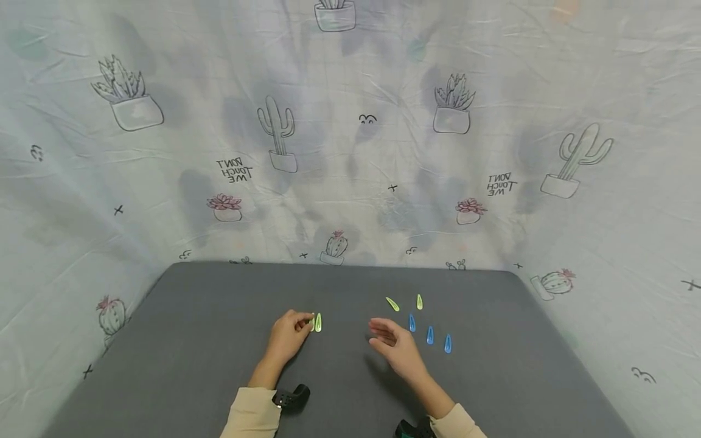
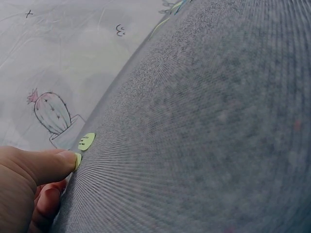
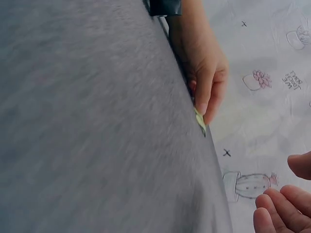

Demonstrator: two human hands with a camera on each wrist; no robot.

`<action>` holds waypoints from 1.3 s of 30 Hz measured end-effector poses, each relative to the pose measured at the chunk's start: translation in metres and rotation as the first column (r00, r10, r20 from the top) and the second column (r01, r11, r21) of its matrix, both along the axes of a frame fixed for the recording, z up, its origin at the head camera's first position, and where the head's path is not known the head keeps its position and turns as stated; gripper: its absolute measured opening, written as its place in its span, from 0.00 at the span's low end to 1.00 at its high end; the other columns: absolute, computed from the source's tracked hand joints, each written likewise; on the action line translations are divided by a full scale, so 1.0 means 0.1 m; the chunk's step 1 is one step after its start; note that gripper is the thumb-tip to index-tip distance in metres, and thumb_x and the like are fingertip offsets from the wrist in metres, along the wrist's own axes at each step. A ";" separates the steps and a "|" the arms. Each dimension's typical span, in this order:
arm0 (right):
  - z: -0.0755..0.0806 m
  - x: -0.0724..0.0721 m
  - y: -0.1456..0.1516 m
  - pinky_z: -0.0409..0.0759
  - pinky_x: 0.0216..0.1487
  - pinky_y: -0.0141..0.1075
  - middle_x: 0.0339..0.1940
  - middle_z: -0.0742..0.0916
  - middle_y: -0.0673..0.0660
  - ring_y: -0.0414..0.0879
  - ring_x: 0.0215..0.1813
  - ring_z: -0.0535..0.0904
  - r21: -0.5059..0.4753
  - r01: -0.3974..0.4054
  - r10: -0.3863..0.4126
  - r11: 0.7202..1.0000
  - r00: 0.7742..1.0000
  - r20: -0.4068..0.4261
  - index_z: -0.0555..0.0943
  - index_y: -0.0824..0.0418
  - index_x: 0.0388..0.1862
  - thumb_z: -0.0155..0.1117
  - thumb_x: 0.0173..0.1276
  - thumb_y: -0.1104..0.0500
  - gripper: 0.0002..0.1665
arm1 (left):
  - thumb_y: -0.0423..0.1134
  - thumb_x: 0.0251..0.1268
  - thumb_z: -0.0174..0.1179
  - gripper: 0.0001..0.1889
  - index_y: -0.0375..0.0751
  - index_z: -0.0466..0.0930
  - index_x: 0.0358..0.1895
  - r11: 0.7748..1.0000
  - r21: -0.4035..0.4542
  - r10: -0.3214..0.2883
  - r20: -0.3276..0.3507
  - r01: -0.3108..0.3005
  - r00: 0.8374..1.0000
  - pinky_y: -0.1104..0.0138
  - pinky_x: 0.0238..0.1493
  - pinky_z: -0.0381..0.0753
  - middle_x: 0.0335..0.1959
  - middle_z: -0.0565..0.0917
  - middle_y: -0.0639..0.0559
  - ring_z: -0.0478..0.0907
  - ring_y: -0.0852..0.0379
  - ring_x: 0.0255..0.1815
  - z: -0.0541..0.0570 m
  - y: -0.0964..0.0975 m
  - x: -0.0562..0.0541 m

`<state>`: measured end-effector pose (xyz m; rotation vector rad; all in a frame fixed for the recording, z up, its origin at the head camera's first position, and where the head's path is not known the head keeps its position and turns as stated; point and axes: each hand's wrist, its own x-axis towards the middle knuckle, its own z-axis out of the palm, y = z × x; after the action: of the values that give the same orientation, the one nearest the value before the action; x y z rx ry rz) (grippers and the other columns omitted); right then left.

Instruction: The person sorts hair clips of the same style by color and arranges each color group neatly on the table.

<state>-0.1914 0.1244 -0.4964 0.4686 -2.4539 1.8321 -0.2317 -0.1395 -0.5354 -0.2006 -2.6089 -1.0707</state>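
Observation:
My left hand (image 1: 287,337) pinches a yellow-green snap hair clip (image 2: 77,161) between thumb and fingers, low at the tabletop. Just right of it lies a second yellow-green hair clip (image 1: 319,322), close alongside. The fingers partly cover the pinched clip in the head view. Over the table to the right, my right hand (image 1: 398,350) holds nothing, its fingers loosely extended and thumb apart. Nearest to that hand is a blue hair clip (image 1: 412,322). Two more blue clips, a middle one (image 1: 429,335) and a right one (image 1: 448,344), lie in a slanting row with it.
Behind the blue clips lie two yellow-green clips, one tilted (image 1: 392,304) and one upright in view (image 1: 419,302). The grey table (image 1: 350,395) ends at a pale curtain (image 1: 350,152) printed with potted cacti, which surrounds its back and sides.

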 end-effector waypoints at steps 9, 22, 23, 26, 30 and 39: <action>-0.09 0.11 0.26 0.76 0.51 0.28 0.53 0.83 0.66 0.60 0.55 0.79 -0.023 0.085 -0.084 0.996 0.996 0.033 0.76 0.71 0.56 0.65 0.61 0.68 0.22 | 0.34 0.56 0.66 0.09 0.42 0.87 0.41 1.000 0.010 -0.010 -0.001 0.010 1.000 0.69 0.28 0.66 0.25 0.74 0.56 0.67 0.64 0.24 -0.01 0.00 -0.01; -0.19 0.17 0.49 0.78 0.52 0.34 0.52 0.83 0.67 0.60 0.54 0.80 0.011 0.153 -0.153 0.988 0.988 -0.026 0.76 0.71 0.55 0.65 0.60 0.69 0.22 | 0.33 0.55 0.67 0.09 0.41 0.87 0.40 1.000 0.023 -0.003 -0.011 0.004 1.000 0.69 0.28 0.67 0.25 0.74 0.55 0.67 0.63 0.24 -0.04 0.00 -0.04; -0.20 0.17 0.50 0.78 0.51 0.35 0.51 0.83 0.66 0.59 0.53 0.80 0.024 0.170 -0.169 0.985 0.985 -0.021 0.77 0.71 0.55 0.66 0.60 0.69 0.23 | 0.33 0.55 0.67 0.09 0.41 0.87 0.40 1.000 0.022 -0.007 -0.014 0.007 1.000 0.68 0.28 0.67 0.25 0.74 0.55 0.67 0.63 0.24 -0.04 0.00 -0.05; -0.21 0.17 0.52 0.79 0.51 0.36 0.50 0.84 0.64 0.58 0.53 0.81 0.058 0.212 -0.213 0.976 0.977 0.018 0.78 0.69 0.53 0.68 0.58 0.69 0.23 | 0.33 0.55 0.67 0.09 0.41 0.87 0.40 1.000 0.027 -0.011 -0.008 0.011 1.000 0.68 0.28 0.68 0.25 0.75 0.54 0.68 0.63 0.25 -0.05 0.00 -0.07; -0.23 0.15 0.53 0.80 0.47 0.34 0.47 0.85 0.62 0.55 0.49 0.82 0.117 0.242 -0.244 0.963 0.970 0.009 0.80 0.68 0.50 0.70 0.56 0.68 0.21 | 0.33 0.55 0.67 0.09 0.41 0.87 0.40 1.000 0.023 -0.007 -0.011 0.007 1.000 0.68 0.29 0.68 0.25 0.75 0.54 0.69 0.62 0.25 -0.04 -0.01 -0.10; -0.24 0.15 0.51 0.80 0.42 0.31 0.41 0.86 0.59 0.51 0.43 0.83 0.200 0.280 -0.278 0.939 0.960 -0.041 0.82 0.68 0.44 0.72 0.51 0.71 0.19 | 0.34 0.55 0.67 0.09 0.42 0.87 0.41 1.000 0.024 -0.008 0.006 0.007 1.000 0.67 0.30 0.68 0.25 0.75 0.54 0.69 0.62 0.25 -0.02 -0.03 -0.10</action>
<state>-0.1764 0.1759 -0.5205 0.1267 -2.5547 1.4736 -0.2412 -0.1421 -0.5377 -0.2023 -2.6006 -1.1067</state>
